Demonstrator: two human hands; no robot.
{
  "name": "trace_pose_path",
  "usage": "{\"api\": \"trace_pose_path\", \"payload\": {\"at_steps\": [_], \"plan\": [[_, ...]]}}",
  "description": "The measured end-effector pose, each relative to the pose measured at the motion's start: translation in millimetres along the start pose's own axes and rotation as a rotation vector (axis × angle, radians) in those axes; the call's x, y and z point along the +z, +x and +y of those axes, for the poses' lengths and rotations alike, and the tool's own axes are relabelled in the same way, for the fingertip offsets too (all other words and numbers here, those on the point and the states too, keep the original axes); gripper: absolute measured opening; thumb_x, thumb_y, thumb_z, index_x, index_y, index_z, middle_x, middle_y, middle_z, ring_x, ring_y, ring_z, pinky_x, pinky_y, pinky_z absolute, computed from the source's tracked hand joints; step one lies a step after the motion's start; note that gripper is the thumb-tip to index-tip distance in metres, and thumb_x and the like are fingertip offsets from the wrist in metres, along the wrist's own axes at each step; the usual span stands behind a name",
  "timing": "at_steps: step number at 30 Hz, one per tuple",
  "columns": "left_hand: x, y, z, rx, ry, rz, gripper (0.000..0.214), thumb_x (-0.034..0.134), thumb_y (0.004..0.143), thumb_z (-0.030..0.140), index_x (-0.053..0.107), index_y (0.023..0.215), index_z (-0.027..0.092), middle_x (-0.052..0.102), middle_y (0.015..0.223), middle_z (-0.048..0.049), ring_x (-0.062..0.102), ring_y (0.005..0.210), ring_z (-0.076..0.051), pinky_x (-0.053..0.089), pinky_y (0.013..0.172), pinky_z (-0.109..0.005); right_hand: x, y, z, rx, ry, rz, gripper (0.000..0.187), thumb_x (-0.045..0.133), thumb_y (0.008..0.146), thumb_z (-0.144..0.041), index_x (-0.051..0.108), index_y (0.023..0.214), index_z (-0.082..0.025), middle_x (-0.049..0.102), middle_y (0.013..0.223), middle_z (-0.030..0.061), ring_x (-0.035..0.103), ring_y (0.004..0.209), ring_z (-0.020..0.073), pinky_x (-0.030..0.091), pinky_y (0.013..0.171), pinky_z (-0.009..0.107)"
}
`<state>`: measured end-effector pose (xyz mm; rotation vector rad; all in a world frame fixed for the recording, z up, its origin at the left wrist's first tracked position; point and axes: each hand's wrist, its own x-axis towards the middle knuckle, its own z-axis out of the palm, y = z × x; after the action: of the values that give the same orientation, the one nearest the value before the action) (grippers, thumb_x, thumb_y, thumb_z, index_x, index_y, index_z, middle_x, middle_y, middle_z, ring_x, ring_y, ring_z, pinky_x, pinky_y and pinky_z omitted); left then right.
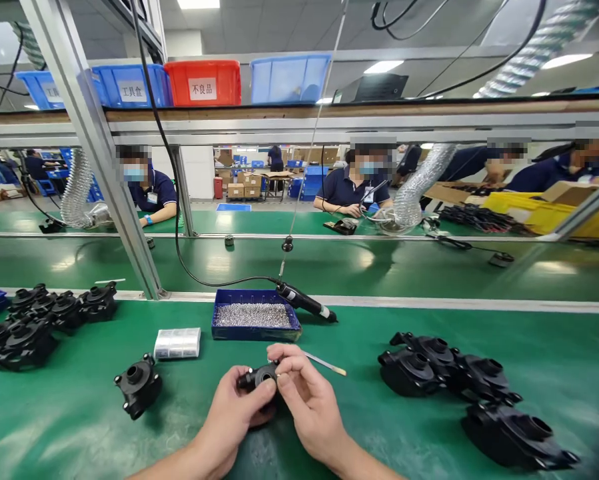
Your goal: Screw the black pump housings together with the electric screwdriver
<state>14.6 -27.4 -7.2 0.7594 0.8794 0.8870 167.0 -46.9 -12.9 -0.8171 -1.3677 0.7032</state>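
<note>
A: Surface?
B: Green mat (pixel 379 427) on a factory line; workers sat across.
A: Item in hand?
B: One black housing (pixel 260 377), held over the mat's near edge. Left hand (pixel 234 413) and right hand (pixel 306 395) were both closed on it, fingers pinching.
A: Around it?
B: Screw tray (pixel 256 330) and screwdriver (pixel 306 303) just behind. White box (pixel 178 343) and loose housing (pixel 138 385) lay left. Left pile (pixel 34 320) and right pile (pixel 459 377) flanked.

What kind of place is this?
Most likely a factory assembly line: long green-topped workbenches, heaps of identical black plastic housings, a blue tray of small silver screws. The left hand and right hand grip one small black part.
</note>
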Motion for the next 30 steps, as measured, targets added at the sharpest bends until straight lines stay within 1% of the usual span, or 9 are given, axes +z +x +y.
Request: {"api": "trace_pose_path", "payload": {"at_steps": [4,6,9,11,13,16,20,26,30], "plan": [[-4.5,4,15,0.089,-0.115,0.009,0.047,0.097,0.066,0.041,0.069,0.092,0.013,0.069,0.102,-0.0098,0.065,0.098,-0.023,0.062,0.088,-0.043,-6,1,-5,0.006,-0.032,0.090,0.016,0.060,0.104,-0.035,0.065,0.094,-0.024,0.061,0.102,0.0053,0.060,0.097,0.0190,0.050,0.085,0.028],[-7.6,6,23,0.146,-0.176,0.005,0.044,0.095,0.070,0.039,0.072,0.095,0.013,0.071,0.110,-0.0125,0.066,0.104,-0.025,0.062,0.092,-0.044,-8,0,-5,0.130,-0.037,0.061,0.023,0.062,0.103,-0.042,0.066,0.091,-0.022,0.059,0.090,0.0034,0.057,0.084,0.0182,0.048,0.076,0.029],[-10.2,7,26,0.179,-0.247,-0.015,0.040,0.094,0.071,0.039,0.074,0.095,0.014,0.073,0.112,-0.0127,0.068,0.107,-0.026,0.061,0.095,-0.045,-4,1,-3,0.385,0.050,-0.006,0.041,0.068,0.094,-0.059,0.066,0.087,-0.019,0.056,0.075,0.0003,0.050,0.068,0.0159,0.041,0.063,0.029],[-10.0,7,23,0.185,-0.263,-0.034,0.037,0.093,0.073,0.038,0.074,0.095,0.015,0.074,0.110,-0.0109,0.069,0.103,-0.024,0.062,0.094,-0.043,1,4,-1,0.469,0.146,0.030,0.050,0.074,0.086,-0.067,0.065,0.078,-0.018,0.053,0.065,-0.0021,0.045,0.061,0.0138,0.037,0.060,0.029],[-8.9,7,17,0.187,-0.258,-0.050,0.034,0.093,0.073,0.036,0.075,0.095,0.016,0.075,0.107,-0.0087,0.070,0.098,-0.022,0.062,0.092,-0.040,4,8,0,0.521,0.269,0.102,0.052,0.081,0.078,-0.067,0.064,0.071,-0.018,0.053,0.060,-0.0030,0.044,0.058,0.0125,0.035,0.059,0.028],[-6.2,7,10,0.185,-0.228,-0.071,0.032,0.093,0.073,0.034,0.075,0.092,0.016,0.075,0.101,-0.0068,0.072,0.093,-0.021,0.061,0.092,-0.038,3,12,-1,0.603,0.450,0.188,0.050,0.090,0.070,-0.061,0.067,0.067,-0.016,0.059,0.060,-0.0016,0.047,0.058,0.0113,0.037,0.061,0.026],[-3.4,9,9,0.190,-0.210,-0.071,0.029,0.092,0.074,0.034,0.076,0.092,0.016,0.076,0.102,-0.0070,0.072,0.095,-0.021,0.061,0.093,-0.037,-1,13,-5,0.652,0.582,0.215,0.049,0.094,0.064,-0.058,0.071,0.067,-0.015,0.065,0.067,0.0005,0.054,0.060,0.0103,0.043,0.064,0.025],[-4.9,13,8,0.191,-0.214,-0.055,0.029,0.091,0.076,0.036,0.078,0.093,0.017,0.077,0.102,-0.0075,0.071,0.095,-0.020,0.062,0.087,-0.033,-2,10,-12,0.665,0.663,0.233,0.044,0.099,0.061,-0.049,0.081,0.081,-0.014,0.075,0.081,0.0062,0.064,0.073,0.0137,0.050,0.073,0.027],[-8.3,15,6,0.185,-0.232,-0.065,0.027,0.089,0.078,0.036,0.078,0.094,0.017,0.077,0.101,-0.0068,0.072,0.094,-0.020,0.062,0.086,-0.032,0,9,-14,0.674,0.694,0.240,0.045,0.101,0.058,-0.042,0.084,0.088,-0.013,0.078,0.088,0.0086,0.065,0.076,0.0141,0.051,0.075,0.028]]}}
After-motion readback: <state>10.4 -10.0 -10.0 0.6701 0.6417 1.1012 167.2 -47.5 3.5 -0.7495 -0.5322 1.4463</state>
